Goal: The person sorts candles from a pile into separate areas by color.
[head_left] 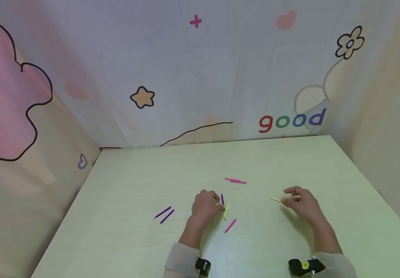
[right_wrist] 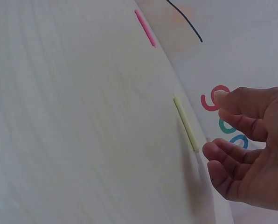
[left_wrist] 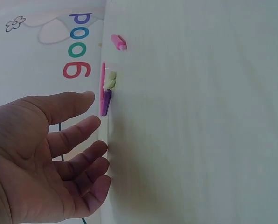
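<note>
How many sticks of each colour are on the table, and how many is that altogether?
Purple sticks: 3
Yellow sticks: 3
Pink sticks: 3
Total: 9

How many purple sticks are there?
3: one purple stick and a second purple stick lie left of the left hand; a third purple stick is right of it. Others may be hidden.

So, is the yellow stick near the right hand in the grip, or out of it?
Out: the right wrist view shows the whole yellow stick beyond the right hand, no finger curled round it.
</note>
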The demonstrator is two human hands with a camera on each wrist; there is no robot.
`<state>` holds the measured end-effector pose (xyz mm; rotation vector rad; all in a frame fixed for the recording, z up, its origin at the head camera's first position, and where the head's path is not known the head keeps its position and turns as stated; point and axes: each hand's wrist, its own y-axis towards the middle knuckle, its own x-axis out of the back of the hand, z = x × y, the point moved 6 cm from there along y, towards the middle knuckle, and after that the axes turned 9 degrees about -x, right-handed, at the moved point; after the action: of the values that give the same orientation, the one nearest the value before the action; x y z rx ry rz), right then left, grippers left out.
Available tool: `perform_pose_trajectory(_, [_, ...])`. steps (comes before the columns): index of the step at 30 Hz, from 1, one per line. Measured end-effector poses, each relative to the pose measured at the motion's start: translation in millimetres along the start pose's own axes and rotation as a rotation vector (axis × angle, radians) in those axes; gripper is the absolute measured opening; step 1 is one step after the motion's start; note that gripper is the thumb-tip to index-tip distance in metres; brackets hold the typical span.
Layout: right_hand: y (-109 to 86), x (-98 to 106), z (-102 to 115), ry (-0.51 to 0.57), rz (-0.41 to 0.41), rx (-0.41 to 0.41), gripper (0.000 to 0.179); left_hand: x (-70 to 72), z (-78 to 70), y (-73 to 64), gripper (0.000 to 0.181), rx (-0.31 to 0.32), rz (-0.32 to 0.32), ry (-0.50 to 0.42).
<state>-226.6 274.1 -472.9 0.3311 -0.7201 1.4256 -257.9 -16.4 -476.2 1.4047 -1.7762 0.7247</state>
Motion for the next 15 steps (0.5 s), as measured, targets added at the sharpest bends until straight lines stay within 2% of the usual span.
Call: perform_pose_trajectory(15, [-16.4,-21,25,0.106,0.074,0.052,0.041,-4.1,0.5,6.4,0.025,0.018,0.011,0.040])
